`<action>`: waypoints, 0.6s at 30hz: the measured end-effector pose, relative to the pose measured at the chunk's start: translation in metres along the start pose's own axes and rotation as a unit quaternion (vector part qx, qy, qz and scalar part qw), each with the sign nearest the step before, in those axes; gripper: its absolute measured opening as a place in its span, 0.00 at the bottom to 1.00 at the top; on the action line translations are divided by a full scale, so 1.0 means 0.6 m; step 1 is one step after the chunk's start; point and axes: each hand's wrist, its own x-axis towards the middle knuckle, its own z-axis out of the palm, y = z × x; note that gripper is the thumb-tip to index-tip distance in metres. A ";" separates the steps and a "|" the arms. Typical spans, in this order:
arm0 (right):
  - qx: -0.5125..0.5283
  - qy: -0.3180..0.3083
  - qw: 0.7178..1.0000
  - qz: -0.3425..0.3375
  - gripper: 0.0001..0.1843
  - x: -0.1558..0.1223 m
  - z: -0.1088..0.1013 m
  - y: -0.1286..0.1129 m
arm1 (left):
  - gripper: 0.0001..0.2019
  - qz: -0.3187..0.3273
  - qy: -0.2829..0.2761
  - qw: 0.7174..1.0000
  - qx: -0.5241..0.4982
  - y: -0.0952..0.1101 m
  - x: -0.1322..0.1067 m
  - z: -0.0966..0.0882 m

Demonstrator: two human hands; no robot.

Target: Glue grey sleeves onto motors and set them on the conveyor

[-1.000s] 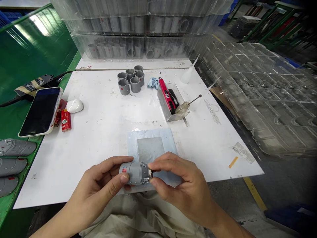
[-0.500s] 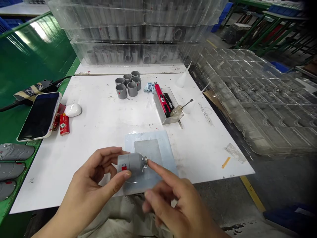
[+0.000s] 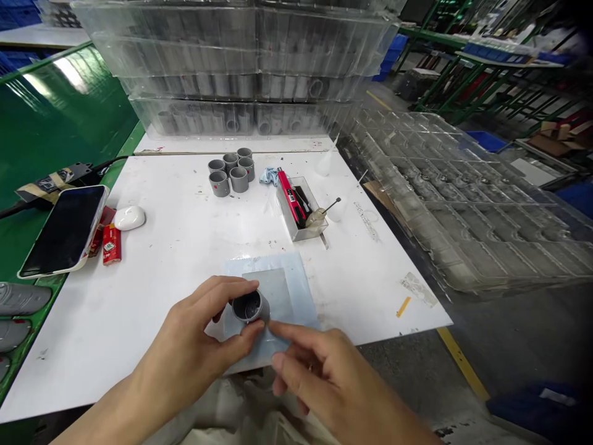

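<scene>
My left hand (image 3: 188, 330) grips a grey plastic cylinder (image 3: 251, 307) between thumb and fingers, its dark hollow end turned up and toward me. Its far end is hidden by the hand. My right hand (image 3: 319, 377) is open beside it, with the index fingertip close to the cylinder's lower side. Both hands are above a pale blue sheet (image 3: 296, 290), which has a grey square pad (image 3: 277, 287) on it.
Several grey cups (image 3: 229, 174) stand on the white table (image 3: 162, 290), behind a transparent box (image 3: 294, 213) holding a red pen. To the left lie a phone (image 3: 62, 232) and a red can (image 3: 112, 244). Transparent trays (image 3: 463, 198) of parts fill the right side.
The cylinder has turned end-up in my left hand, showing its hollow end. My right hand has come off it, and the whole view has shifted slightly.
</scene>
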 end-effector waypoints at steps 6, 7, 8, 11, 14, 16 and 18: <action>-0.072 0.224 0.964 -0.124 0.21 0.039 -0.107 -0.039 | 0.21 0.057 0.016 0.998 -0.025 -0.014 -0.009 0.026; -0.081 0.279 0.943 -0.159 0.22 0.056 -0.123 -0.048 | 0.21 0.052 0.018 0.998 -0.024 -0.016 -0.009 0.028; -0.098 0.322 0.922 -0.191 0.24 0.074 -0.138 -0.058 | 0.20 0.039 0.019 0.999 -0.030 -0.018 -0.008 0.029; -0.186 0.375 0.875 -0.243 0.27 0.123 -0.169 -0.085 | 0.14 -0.030 0.023 0.996 -0.081 -0.021 -0.005 0.026; -0.295 0.390 0.834 -0.255 0.16 0.145 -0.179 -0.110 | 0.13 -0.089 0.021 0.987 -0.129 -0.023 -0.004 0.022; -0.346 0.410 0.799 -0.270 0.16 0.147 -0.179 -0.122 | 0.13 -0.085 0.018 0.985 -0.149 -0.025 -0.003 0.022; -0.376 0.432 0.768 -0.286 0.15 0.146 -0.178 -0.129 | 0.15 -0.050 0.019 0.986 -0.158 -0.029 -0.003 0.024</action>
